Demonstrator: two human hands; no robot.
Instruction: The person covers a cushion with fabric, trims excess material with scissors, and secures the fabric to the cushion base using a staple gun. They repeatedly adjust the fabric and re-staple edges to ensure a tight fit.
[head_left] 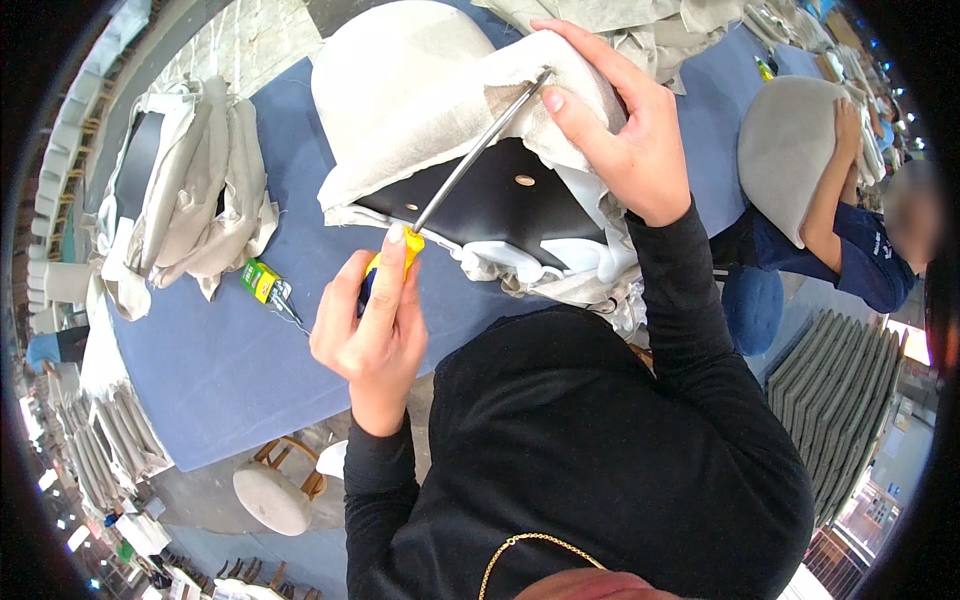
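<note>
A screwdriver [478,150] with a long metal shaft and a yellow and dark handle is gripped in my left hand [375,325], fingers wrapped round the handle. Its tip touches the beige fabric near the upper corner of an upholstered chair part [405,75]. My right hand [635,125] clasps that corner, thumb on the fabric beside the tip and fingers over the far edge. The part is tilted, showing a black underside panel [490,195] with small holes. Loose fabric and white padding [575,255] hang along its lower edge.
The blue-covered table [220,380] carries a stack of beige covers [200,190] at left and a green-yellow packet [265,285]. More fabric [640,35] lies at the far side. On the right a co-worker [860,230] handles a grey cushioned panel [785,145]. A stool [272,498] stands below left.
</note>
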